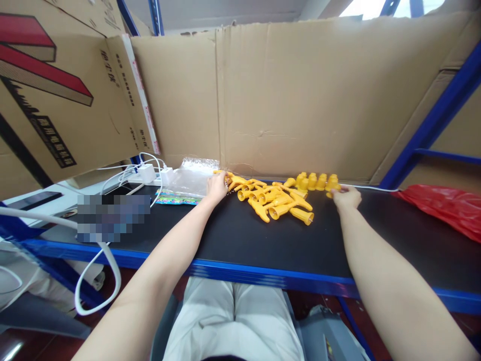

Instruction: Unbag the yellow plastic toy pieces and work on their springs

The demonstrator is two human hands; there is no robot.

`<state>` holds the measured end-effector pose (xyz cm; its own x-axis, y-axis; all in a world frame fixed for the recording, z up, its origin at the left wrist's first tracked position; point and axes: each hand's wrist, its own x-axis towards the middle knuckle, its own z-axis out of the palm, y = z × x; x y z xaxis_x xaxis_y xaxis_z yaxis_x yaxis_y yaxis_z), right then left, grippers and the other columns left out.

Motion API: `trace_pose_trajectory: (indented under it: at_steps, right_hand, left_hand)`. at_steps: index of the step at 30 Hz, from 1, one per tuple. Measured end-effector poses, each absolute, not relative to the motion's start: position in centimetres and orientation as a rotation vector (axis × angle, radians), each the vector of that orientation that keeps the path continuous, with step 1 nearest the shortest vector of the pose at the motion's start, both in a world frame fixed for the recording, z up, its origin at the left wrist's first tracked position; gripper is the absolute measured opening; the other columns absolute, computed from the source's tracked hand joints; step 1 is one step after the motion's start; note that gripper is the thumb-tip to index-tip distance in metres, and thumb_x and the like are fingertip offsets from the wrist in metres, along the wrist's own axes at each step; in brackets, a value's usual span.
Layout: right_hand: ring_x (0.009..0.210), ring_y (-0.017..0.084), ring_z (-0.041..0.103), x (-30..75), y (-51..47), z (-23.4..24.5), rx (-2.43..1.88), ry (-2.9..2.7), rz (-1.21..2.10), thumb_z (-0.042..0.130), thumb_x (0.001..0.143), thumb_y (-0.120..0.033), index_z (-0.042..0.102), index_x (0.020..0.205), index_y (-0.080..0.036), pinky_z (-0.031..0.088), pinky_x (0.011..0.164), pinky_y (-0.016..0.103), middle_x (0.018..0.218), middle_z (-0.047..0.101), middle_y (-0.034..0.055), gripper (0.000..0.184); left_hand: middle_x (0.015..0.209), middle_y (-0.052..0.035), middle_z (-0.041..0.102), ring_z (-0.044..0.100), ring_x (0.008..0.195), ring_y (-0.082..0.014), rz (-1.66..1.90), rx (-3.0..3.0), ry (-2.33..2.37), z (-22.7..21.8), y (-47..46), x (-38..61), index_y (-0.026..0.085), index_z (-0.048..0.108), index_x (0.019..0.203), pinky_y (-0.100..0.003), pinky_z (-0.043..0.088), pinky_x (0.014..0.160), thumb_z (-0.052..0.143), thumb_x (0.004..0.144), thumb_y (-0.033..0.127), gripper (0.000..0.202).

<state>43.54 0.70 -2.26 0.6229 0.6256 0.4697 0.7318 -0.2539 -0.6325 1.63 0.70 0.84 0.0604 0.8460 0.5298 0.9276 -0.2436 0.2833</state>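
Observation:
A loose pile of yellow plastic pieces [280, 199] lies on the black shelf top [233, 240]; several are hollow tubes with a flared open end, and others have curved, tapering arms. At the pile's left end, my left hand [217, 186] is closed around a yellow piece, mostly hidden by the fingers. Behind the pile on the right, several short yellow pieces [312, 181] stand upright in a row. My right hand [347, 197] is at the row's right end, its fingertips pinching a small yellow part [329, 194] low down.
Clear plastic bags [191, 175] lie left of my left hand, with white chargers and cables [147, 173] beyond. A red plastic bag [443, 205] lies at the far right. Cardboard [300, 100] walls the back, and a blue metal edge [270, 273] runs along the front.

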Motion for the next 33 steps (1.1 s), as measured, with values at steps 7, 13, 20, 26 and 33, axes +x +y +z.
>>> trace_pose_trajectory:
  at_steps: [7, 13, 20, 26, 33]
  right_hand:
    - [0.089, 0.026, 0.060, 42.3, 0.9, -2.0, -2.073, -0.992, 0.062, 0.072, 0.063, -0.021, 0.067, 0.078, -0.020, 0.042, 0.082, 0.040, 0.090, 0.068, 0.0106, 0.016]
    - [0.093, 0.031, 0.057, 41.9, 0.7, -2.0, -2.065, -1.210, 0.050, 0.072, 0.067, -0.028, 0.065, 0.070, -0.020, 0.034, 0.081, 0.047, 0.088, 0.065, 0.0152, 0.011]
    - [0.099, 0.030, 0.058, 41.2, 0.7, -1.6, -2.189, -1.217, 0.023, 0.064, 0.072, -0.028, 0.069, 0.077, -0.021, 0.038, 0.088, 0.047, 0.094, 0.067, 0.0107, 0.010]
    - [0.103, 0.034, 0.057, 40.4, 0.5, -1.0, -2.234, -1.303, -0.005, 0.059, 0.074, -0.028, 0.072, 0.086, -0.020, 0.038, 0.090, 0.053, 0.099, 0.066, 0.0139, 0.019]
    - [0.102, 0.035, 0.058, 38.4, -0.1, 0.8, -2.294, -1.472, -0.159, 0.052, 0.078, -0.025, 0.072, 0.087, -0.016, 0.038, 0.088, 0.054, 0.099, 0.065, 0.0184, 0.024]
  left_hand:
    - [0.129, -0.0135, 0.056, 0.048, 0.122, -0.0276, -0.882, -2.295, -1.865, 0.0, 0.9, 1.7, 0.020, 0.043, 0.134, -0.045, 0.039, 0.098, 0.047, 0.091, 0.035, 0.046]
    - [0.137, -0.0168, 0.046, 0.040, 0.129, -0.0292, -0.788, -2.375, -1.940, -0.6, 1.3, 1.9, 0.021, 0.031, 0.142, -0.050, 0.035, 0.101, 0.038, 0.094, 0.039, 0.052]
    - [0.120, -0.0146, 0.052, 0.049, 0.116, -0.0259, -0.808, -2.291, -1.849, -1.0, 1.9, 1.6, 0.019, 0.051, 0.133, -0.038, 0.040, 0.098, 0.046, 0.089, 0.025, 0.045]
    - [0.111, -0.0127, 0.058, 0.053, 0.110, -0.0238, -0.911, -2.301, -1.831, -1.3, 2.7, 1.3, 0.018, 0.064, 0.117, -0.036, 0.042, 0.097, 0.052, 0.083, 0.018, 0.037]
    - [0.105, -0.0105, 0.067, 0.061, 0.100, -0.0215, -1.106, -2.254, -1.859, -0.5, 2.6, 1.2, 0.018, 0.069, 0.109, -0.036, 0.046, 0.092, 0.051, 0.085, 0.017, 0.030]
